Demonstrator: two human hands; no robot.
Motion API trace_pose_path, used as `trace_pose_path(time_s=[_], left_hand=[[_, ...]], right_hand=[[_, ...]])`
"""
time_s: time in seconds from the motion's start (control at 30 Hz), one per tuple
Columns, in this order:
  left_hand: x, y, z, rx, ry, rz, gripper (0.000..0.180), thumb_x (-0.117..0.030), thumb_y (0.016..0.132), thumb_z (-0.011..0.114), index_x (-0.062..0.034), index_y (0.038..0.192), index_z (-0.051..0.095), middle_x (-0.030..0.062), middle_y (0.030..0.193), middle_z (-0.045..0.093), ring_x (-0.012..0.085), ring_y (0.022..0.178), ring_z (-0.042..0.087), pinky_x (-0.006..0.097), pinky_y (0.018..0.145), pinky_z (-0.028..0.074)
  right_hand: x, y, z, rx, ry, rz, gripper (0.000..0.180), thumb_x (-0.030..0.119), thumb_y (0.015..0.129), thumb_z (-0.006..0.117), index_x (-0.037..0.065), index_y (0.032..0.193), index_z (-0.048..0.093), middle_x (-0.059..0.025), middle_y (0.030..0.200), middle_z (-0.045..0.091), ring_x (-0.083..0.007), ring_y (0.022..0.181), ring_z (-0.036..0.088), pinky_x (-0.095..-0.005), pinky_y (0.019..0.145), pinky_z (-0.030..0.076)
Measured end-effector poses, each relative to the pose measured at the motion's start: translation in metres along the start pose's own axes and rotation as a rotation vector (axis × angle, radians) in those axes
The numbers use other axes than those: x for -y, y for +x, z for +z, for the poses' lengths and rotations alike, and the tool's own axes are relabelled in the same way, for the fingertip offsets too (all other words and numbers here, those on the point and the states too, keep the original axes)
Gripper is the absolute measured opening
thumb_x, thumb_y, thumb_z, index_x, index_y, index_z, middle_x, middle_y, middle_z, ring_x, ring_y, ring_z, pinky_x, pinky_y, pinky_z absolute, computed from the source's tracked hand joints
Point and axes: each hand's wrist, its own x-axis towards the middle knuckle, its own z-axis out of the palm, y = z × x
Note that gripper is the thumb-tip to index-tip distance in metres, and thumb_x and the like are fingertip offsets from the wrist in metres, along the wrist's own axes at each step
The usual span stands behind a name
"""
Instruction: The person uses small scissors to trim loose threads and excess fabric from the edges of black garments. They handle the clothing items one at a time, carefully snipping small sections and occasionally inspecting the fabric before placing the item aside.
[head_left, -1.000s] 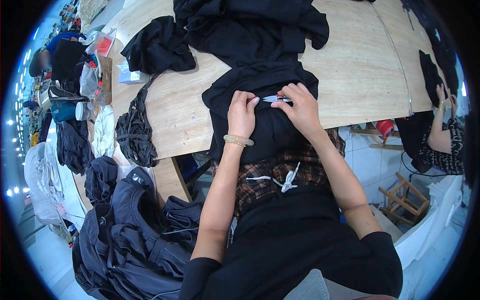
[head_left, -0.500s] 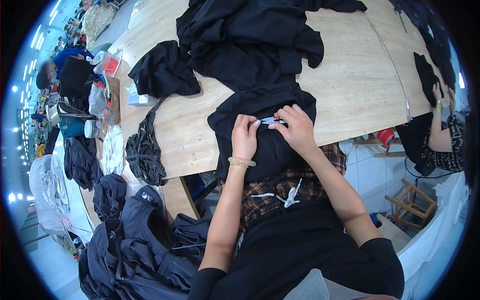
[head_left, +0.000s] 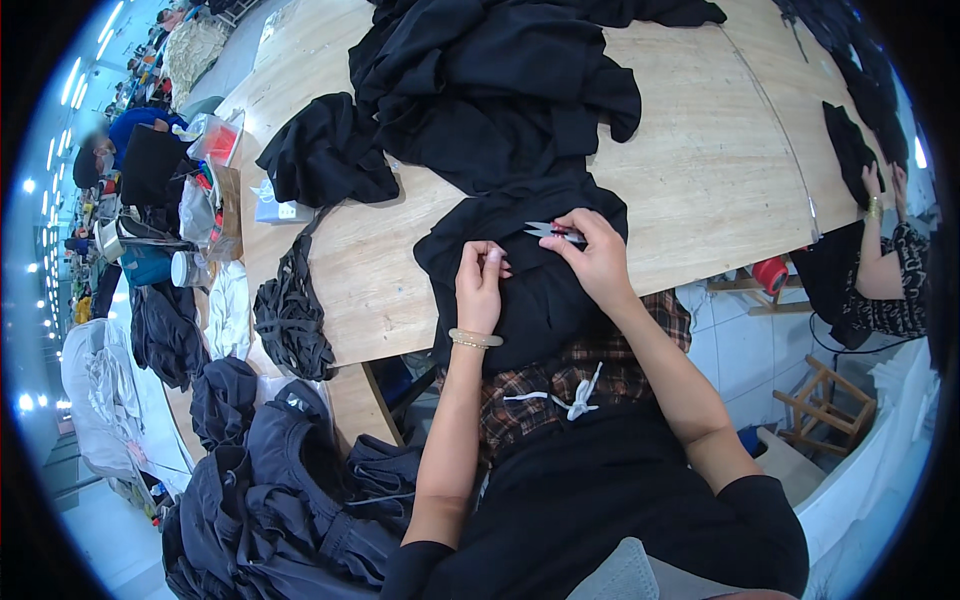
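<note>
A black garment lies bunched over the table's near edge and hangs toward my lap. My right hand is closed round a pair of small thread snips, whose two pointed blades stand apart and point left above the cloth. To the left, my left hand is over the same garment with thumb and fingers drawn together. Whatever those fingertips pinch is hidden or too small to make out. Beyond both hands, a large heap of black cloth touches the garment.
The wooden table also bears a bundle of black strips and a small tissue box at left. Dark clothes are piled at lower left. A wooden stool stands right, below another person's hands holding black cloth.
My hands have come apart. The left has moved slightly down and left, away from the snips. The snips have shifted up a little, and their blades now show clearly apart.
</note>
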Motion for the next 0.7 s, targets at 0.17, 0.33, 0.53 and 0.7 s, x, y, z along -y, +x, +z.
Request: trace_pose_path(time_s=[0.17,0.33,0.53,0.7], left_hand=[[-0.004,-0.003,-0.001,0.105,0.658,0.415,0.012,-0.006,0.093,0.066,0.0002,0.098,0.056,0.0084,0.086,0.057,0.0159,0.07,0.059,0.03,0.064,0.05],[-0.01,-0.003,-0.001,0.038,0.312,0.049,0.013,-0.004,0.088,0.067,-0.0016,0.097,0.058,0.0092,0.09,0.055,0.0176,0.076,0.061,0.03,0.064,0.051],[-0.006,0.0,0.003,0.009,0.709,0.446,0.008,-0.005,0.093,0.062,-0.0015,0.092,0.055,0.0115,0.083,0.059,0.0199,0.074,0.064,0.032,0.062,0.052],[-0.01,-0.002,0.0,0.075,0.509,0.207,0.007,-0.005,0.096,0.06,-0.0011,0.094,0.054,0.0112,0.078,0.064,0.0193,0.066,0.065,0.031,0.059,0.053]], right_hand=[[-0.002,0.003,-0.005,0.073,-0.016,0.019,0.035,0.027,0.074,0.083,0.003,0.091,0.066,-0.0079,0.086,0.066,-0.0252,0.084,0.065,-0.0336,0.073,0.051],[-0.002,0.003,-0.012,0.123,-0.002,0.004,0.033,0.027,0.074,0.083,0.003,0.089,0.065,-0.0083,0.087,0.066,-0.0255,0.085,0.064,-0.0339,0.074,0.05],[-0.001,0.005,-0.013,0.163,-0.007,0.031,0.032,0.026,0.074,0.082,0.003,0.089,0.066,-0.0085,0.087,0.066,-0.0259,0.087,0.064,-0.0348,0.075,0.049],[-0.005,0.005,-0.017,0.197,-0.044,0.005,0.032,0.027,0.074,0.082,0.004,0.089,0.066,-0.0083,0.088,0.066,-0.0267,0.088,0.064,-0.0354,0.076,0.049]])
